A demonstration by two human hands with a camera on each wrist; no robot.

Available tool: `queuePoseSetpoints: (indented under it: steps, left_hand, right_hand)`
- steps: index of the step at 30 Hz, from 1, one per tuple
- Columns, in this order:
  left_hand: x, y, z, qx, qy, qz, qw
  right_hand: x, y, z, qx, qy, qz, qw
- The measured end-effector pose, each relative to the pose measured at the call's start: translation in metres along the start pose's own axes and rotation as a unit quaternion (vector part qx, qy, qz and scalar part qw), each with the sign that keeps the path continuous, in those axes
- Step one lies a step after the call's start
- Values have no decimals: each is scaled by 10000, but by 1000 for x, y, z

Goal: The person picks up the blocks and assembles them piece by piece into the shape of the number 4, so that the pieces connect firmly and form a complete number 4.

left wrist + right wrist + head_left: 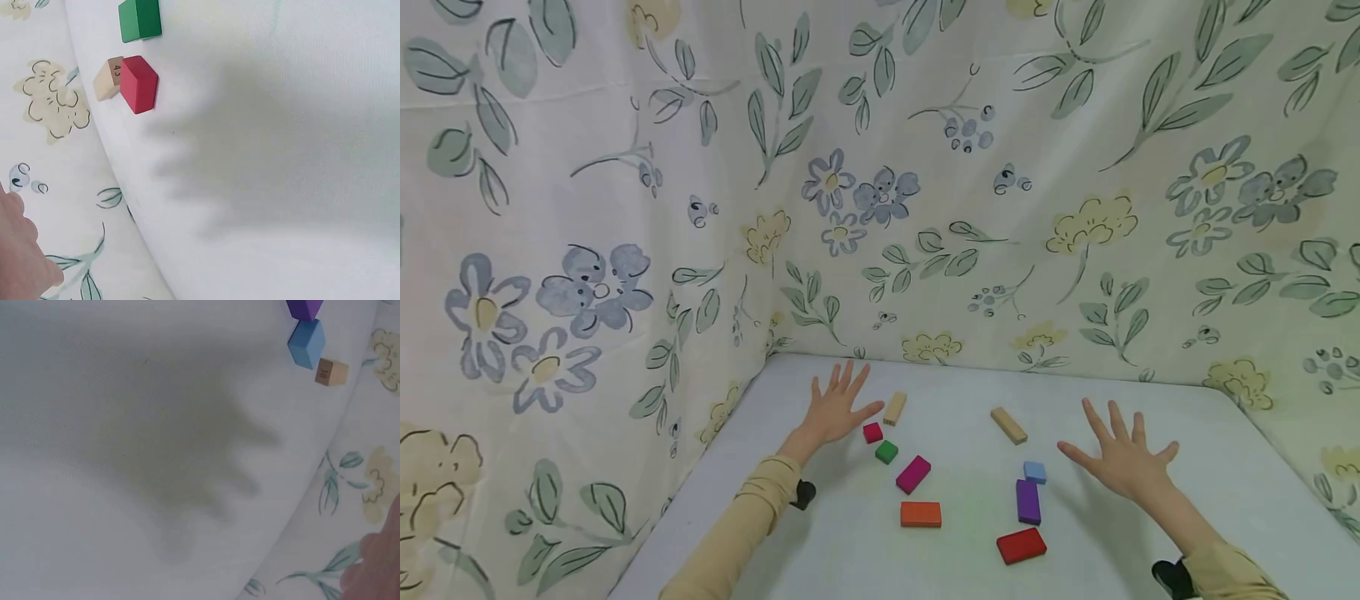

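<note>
My left hand (835,412) is held over the far left of the table, fingers spread, holding nothing. By its thumb, in the head view, lie a plain wooden block (895,408) and a small crimson block (872,432). A green block (887,452), a magenta block (913,474) and an orange block (921,514) trail toward the front. Over the right side my right hand (1126,458) also has its fingers spread and holds nothing. Left of it lie another wooden block (1008,425), a light blue block (1034,472), a purple block (1028,502) and a red block (1021,546).
The blocks lie on a white table (962,575). A floral curtain (940,167) hangs behind the table and along its sides. Dark wrist devices, such as the one on the left arm (803,495), sit below both sleeves. Both hands cast shadows on the table.
</note>
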State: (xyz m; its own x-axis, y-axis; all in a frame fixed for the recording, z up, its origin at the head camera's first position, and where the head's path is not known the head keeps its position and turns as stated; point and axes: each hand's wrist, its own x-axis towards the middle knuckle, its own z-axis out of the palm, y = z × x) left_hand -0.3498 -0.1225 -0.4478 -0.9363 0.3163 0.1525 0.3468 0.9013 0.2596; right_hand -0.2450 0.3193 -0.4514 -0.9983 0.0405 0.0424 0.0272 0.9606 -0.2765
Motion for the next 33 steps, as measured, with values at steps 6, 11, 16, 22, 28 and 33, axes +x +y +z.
queuePoseSetpoints:
  steps: [6,11,16,22,28,33]
  left_hand:
    - [-3,3,0,-206,-11,270,9994]
    - [-5,6,-1,-427,-101,359,9984]
    - [-6,8,0,-637,-247,427,9967]
    - [-8,12,-1,-1197,-532,589,9896]
    - [-11,18,-3,-1798,-965,702,9764]
    - [-14,22,-2,-1817,-1093,837,9737]
  right_hand:
    - [-3,-1,1,-4,0,-7,10000]
    - [-5,-3,2,33,-32,-56,10000]
    - [-9,-8,3,114,-76,-135,9998]
    - [-12,-15,3,141,-111,-203,9996]
    - [-15,-18,5,167,-129,-212,9996]
    - [-17,-20,7,275,-235,-162,9992]
